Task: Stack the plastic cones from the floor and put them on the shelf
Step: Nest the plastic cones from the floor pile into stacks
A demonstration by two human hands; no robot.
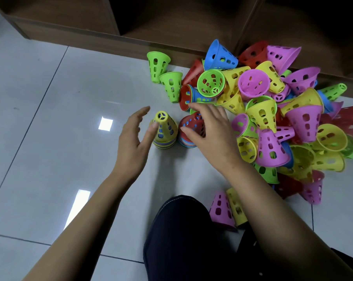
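The left hand (pixel 134 138) is hovering released, thumb at the yellow-topped stack (pixel 164 131); the right hand (pixel 210 136) is arching over the red-topped stack (pixel 191 126) — gripping or not, I cannot tell. Both stacks are standing on the floor (pixel 70 98) beside the loose cone pile (pixel 273 118), near the shelf (pixel 171 27) — nesting them squarely, one steadied, is likely helping.

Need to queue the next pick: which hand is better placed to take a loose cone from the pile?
Right. The right hand is at the edge of the pile; the left hand sits beyond the yellow-topped stack, farther away.
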